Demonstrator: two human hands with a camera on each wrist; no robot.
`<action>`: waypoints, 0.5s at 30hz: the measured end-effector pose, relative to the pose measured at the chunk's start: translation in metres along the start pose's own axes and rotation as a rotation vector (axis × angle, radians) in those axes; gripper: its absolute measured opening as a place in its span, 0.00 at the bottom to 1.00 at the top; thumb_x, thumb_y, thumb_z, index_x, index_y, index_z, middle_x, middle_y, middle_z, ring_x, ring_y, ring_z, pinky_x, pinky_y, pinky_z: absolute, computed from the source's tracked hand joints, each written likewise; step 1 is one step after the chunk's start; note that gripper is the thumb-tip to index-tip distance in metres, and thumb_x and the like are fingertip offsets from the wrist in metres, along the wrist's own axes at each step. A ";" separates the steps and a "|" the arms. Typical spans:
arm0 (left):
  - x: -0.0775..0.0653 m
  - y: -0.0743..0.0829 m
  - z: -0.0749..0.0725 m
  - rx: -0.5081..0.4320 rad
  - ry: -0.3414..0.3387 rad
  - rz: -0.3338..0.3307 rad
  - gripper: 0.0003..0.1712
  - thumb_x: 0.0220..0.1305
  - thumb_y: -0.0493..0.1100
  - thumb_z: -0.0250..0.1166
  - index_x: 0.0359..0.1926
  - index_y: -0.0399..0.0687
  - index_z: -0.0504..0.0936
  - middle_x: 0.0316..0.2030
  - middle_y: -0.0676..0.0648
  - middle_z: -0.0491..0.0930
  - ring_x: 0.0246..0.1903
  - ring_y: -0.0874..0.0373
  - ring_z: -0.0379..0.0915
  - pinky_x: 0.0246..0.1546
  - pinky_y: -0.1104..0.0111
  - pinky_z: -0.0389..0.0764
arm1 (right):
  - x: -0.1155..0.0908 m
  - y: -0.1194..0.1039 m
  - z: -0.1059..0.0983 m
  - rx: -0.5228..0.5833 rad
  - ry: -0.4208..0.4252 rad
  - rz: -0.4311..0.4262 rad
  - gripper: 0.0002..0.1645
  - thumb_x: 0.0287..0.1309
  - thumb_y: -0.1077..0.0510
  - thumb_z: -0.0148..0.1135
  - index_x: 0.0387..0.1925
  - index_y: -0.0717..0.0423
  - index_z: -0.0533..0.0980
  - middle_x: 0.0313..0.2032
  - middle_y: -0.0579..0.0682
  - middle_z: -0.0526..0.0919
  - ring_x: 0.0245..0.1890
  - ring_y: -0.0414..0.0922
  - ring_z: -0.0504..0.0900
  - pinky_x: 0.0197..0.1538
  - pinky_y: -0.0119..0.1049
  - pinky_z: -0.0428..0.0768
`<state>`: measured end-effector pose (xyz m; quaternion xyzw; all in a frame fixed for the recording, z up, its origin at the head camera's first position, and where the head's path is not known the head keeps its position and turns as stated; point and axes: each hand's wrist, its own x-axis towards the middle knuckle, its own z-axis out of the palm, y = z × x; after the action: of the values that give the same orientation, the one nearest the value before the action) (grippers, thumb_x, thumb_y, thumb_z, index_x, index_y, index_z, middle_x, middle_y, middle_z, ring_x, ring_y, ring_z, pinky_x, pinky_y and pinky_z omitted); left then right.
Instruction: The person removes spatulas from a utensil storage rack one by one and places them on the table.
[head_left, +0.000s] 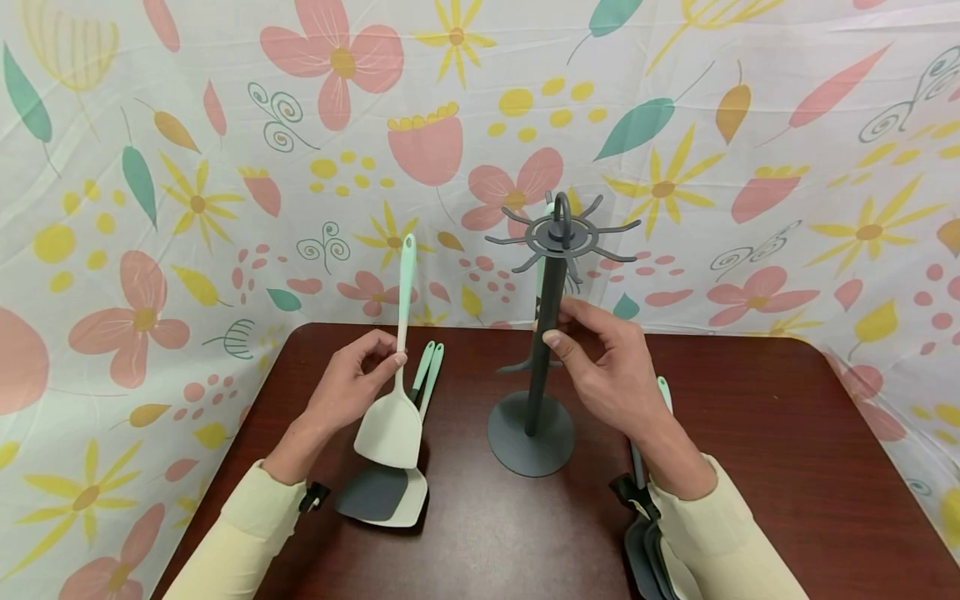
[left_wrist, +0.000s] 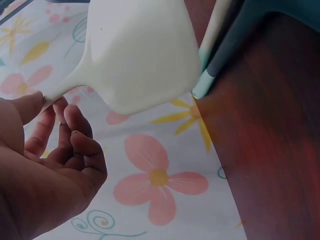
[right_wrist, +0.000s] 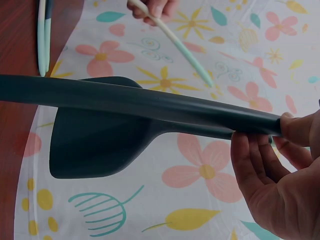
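Note:
My left hand (head_left: pixel 348 379) pinches a cream spatula (head_left: pixel 390 429) by its handle, just above the broad blade; its mint-green end points up. Fingers and thumb of my right hand (head_left: pixel 611 367) grip the post of a dark grey utensil stand (head_left: pixel 539 383), which has a round base and a ring of hooks on top. Behind the post is a dark spatula (right_wrist: pixel 100 135), blade down, seen best in the right wrist view. Its green handle end shows near the hooks; whether it hangs on one is hidden.
Left on the brown table (head_left: pixel 480 550) lie a dark grey spatula (head_left: pixel 372 493) and a cream one (head_left: pixel 412 502), overlapping. More dark utensils (head_left: pixel 640 557) lie at the right, partly under my right forearm. A flower-patterned cloth (head_left: pixel 465 67) stands behind the table.

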<state>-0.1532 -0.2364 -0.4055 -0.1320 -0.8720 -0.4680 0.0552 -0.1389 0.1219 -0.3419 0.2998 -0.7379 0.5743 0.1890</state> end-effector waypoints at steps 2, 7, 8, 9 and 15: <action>-0.001 -0.002 -0.001 0.021 -0.013 -0.020 0.03 0.77 0.45 0.66 0.48 0.56 0.83 0.39 0.51 0.83 0.34 0.51 0.75 0.34 0.63 0.75 | 0.000 0.000 0.000 0.001 0.000 0.002 0.22 0.67 0.72 0.67 0.58 0.52 0.84 0.42 0.52 0.91 0.35 0.47 0.89 0.41 0.30 0.86; -0.003 -0.007 -0.001 0.052 -0.052 -0.052 0.03 0.78 0.47 0.66 0.48 0.58 0.83 0.38 0.51 0.83 0.35 0.51 0.75 0.36 0.62 0.76 | 0.000 0.000 0.000 0.000 0.000 0.000 0.22 0.67 0.72 0.66 0.58 0.52 0.84 0.42 0.52 0.91 0.35 0.47 0.89 0.41 0.30 0.86; -0.003 -0.008 -0.001 0.053 -0.057 -0.055 0.03 0.78 0.47 0.65 0.48 0.58 0.84 0.38 0.51 0.83 0.35 0.51 0.76 0.36 0.62 0.76 | 0.000 0.000 0.000 0.001 0.000 0.000 0.22 0.67 0.73 0.66 0.58 0.53 0.84 0.42 0.52 0.91 0.35 0.47 0.89 0.41 0.30 0.86; -0.004 -0.010 -0.001 0.054 -0.062 -0.057 0.03 0.78 0.47 0.65 0.48 0.57 0.84 0.38 0.51 0.83 0.35 0.51 0.76 0.36 0.62 0.76 | 0.000 0.000 0.000 0.000 0.000 0.000 0.22 0.67 0.73 0.67 0.58 0.53 0.84 0.42 0.52 0.91 0.35 0.47 0.89 0.41 0.30 0.86; -0.006 -0.018 -0.002 0.083 -0.082 -0.086 0.03 0.78 0.47 0.65 0.47 0.58 0.84 0.37 0.49 0.83 0.35 0.51 0.75 0.34 0.61 0.74 | 0.000 0.000 0.000 -0.007 -0.001 -0.001 0.21 0.68 0.72 0.66 0.58 0.55 0.84 0.42 0.51 0.90 0.35 0.47 0.89 0.40 0.29 0.85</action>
<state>-0.1530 -0.2491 -0.4200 -0.1113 -0.8971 -0.4276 0.0046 -0.1390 0.1220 -0.3419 0.2999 -0.7398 0.5715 0.1900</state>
